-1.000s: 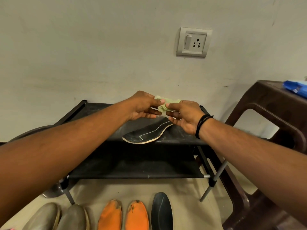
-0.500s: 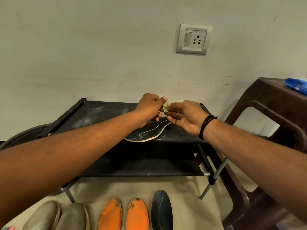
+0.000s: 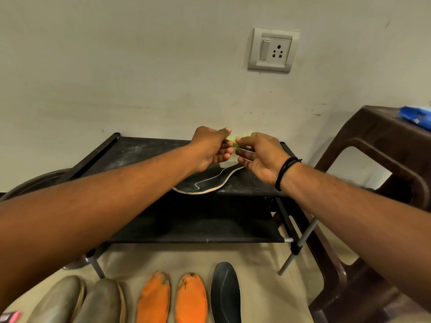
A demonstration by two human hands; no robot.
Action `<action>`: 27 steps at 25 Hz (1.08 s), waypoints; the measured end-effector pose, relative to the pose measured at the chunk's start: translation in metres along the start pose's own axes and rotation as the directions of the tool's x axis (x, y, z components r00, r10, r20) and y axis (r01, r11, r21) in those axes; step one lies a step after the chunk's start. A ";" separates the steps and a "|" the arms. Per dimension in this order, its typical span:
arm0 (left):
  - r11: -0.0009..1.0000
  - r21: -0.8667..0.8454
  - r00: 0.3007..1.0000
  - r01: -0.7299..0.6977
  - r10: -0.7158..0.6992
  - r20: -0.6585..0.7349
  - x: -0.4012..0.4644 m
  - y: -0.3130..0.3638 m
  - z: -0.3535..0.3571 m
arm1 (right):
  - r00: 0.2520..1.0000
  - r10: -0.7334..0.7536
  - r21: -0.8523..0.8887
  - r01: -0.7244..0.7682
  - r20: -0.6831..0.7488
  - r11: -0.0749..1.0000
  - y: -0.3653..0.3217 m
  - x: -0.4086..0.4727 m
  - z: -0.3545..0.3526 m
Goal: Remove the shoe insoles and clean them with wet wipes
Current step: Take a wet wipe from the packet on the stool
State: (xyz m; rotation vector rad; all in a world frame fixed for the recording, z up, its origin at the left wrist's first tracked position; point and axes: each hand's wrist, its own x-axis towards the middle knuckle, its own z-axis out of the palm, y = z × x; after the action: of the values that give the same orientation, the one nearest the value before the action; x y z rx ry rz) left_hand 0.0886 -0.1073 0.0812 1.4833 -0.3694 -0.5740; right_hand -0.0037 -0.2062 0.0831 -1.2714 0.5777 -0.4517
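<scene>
A black two-shelf rack (image 3: pixel 140 155) stands against the wall, one dark insole (image 3: pixel 210 181) on its top shelf. On the floor lie five more: two grey (image 3: pixel 77 299), two orange (image 3: pixel 172 297), one black (image 3: pixel 225 292). Above the rack, the left hand (image 3: pixel 210 148) and right hand (image 3: pixel 258 157) both pinch one pale green wipe (image 3: pixel 235 139). No writing is readable.

Domestic room, shoe-storage corner.
I note a shoe rack (image 3: pixel 144 157), wall socket (image 3: pixel 273 50), plastic stool (image 3: pixel 382 141) and tiled floor (image 3: pixel 261 264).
</scene>
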 end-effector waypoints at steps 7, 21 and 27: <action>0.968 0.014 0.947 -0.252 0.243 0.210 -0.011 0.013 -0.012 | 0.942 -0.334 -0.125 0.337 0.045 0.933 -0.016 -0.001 0.003; 0.921 0.057 0.906 -0.385 0.365 0.214 -0.006 0.013 -0.017 | 0.331 -0.735 -0.618 0.772 0.592 -0.150 -0.018 0.012 -0.032; 0.366 0.525 0.628 -0.768 0.590 0.508 0.004 0.022 -0.034 | 0.247 -0.617 -0.629 0.564 0.747 -0.535 -0.032 0.007 -0.059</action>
State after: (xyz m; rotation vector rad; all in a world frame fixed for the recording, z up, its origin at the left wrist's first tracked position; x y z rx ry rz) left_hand 0.1144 -0.0818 0.0997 1.7841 -1.4890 0.1520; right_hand -0.0352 -0.2630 0.1023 -3.1101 -0.2894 -1.3870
